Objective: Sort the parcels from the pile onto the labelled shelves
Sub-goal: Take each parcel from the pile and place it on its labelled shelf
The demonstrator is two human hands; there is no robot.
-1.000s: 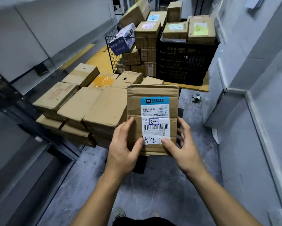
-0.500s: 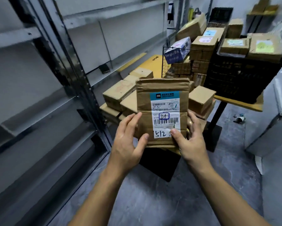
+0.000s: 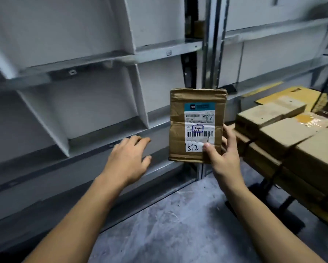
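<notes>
A flat brown cardboard parcel [image 3: 178,130] with a white shipping label marked "512" stands upright in front of the grey metal shelves [image 3: 94,59]. My right hand [image 3: 223,158] grips its lower right corner, thumb on the label and fingers behind. My left hand [image 3: 129,158] is off the parcel, to its left, with fingers relaxed and spread, holding nothing. The pile of brown parcels [image 3: 284,135] lies on a low table at the right.
The grey shelf bays have slanted dividers [image 3: 138,95] and a vertical metal post [image 3: 210,42] behind the parcel. A yellow tabletop [image 3: 292,93] shows behind the pile. Grey concrete floor [image 3: 178,224] lies below between my arms.
The view has swung left from the pile toward the shelves. My left hand has let go of the parcel and moved left; my right hand alone holds it now.
</notes>
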